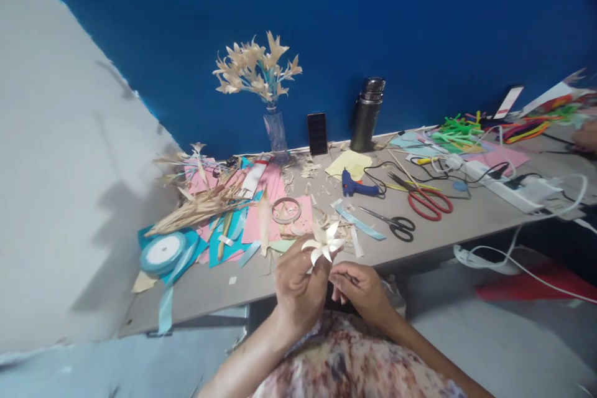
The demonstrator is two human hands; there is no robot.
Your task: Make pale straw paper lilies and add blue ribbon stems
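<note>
Pale cream petals spread outward on a handmade flower [323,242], which my left hand [301,280] grips from below with its fingers wrapped round the base. Close beside it, just under the bloom, my right hand [359,286] is closed with thumb and fingertips pinched together. Whatever lies between those fingertips is too small to make out. Both hands are held in front of the table's near edge, over my lap. On the tabletop behind them are a dried husk piece [263,224], a roll of tape [286,210] and black-handled scissors [392,224].
A bottle of similar flowers [275,130], a phone [317,134] and a flask [368,115] stand by the wall. Red-handled scissors [429,202], a blue glue gun [357,185], a power strip [499,186], a ribbon spool [163,253] and a husk bundle [200,208] lie about.
</note>
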